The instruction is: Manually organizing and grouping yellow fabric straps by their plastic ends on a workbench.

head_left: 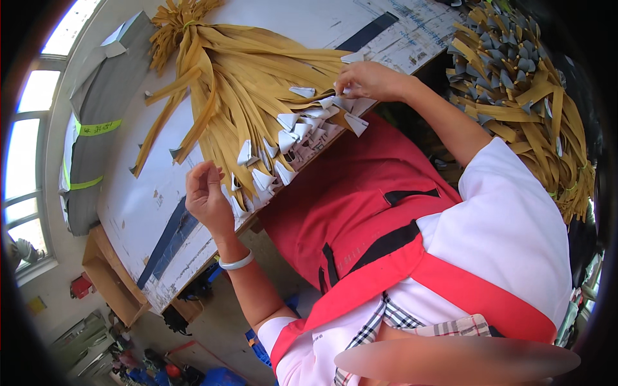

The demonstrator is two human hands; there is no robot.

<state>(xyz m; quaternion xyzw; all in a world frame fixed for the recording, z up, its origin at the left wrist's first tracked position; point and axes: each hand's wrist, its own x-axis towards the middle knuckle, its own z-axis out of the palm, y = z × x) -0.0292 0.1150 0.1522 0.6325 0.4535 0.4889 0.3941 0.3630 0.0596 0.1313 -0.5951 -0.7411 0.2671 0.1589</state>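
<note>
A bundle of long mustard-yellow fabric straps (248,55) fans out over the white table (135,193), tied together at its far end. Many strap ends at the near table edge wear folded white tips (288,121); a few at the left have grey ones. My right hand (368,81) pinches at a strap end on the right side of the fan, its fingertips partly hidden. Left of the fan, my left hand (207,193) is raised over the table edge, fingers curled in toward the thumb. Whatever it may hold is too small to make out.
Another big bundle of yellow straps with grey tips (508,61) hangs at the right. A tall grey stack with lime-green bands (96,128) stands beyond the table's left side, near a cardboard box (106,276). Dark strips (168,238) lie along the tabletop.
</note>
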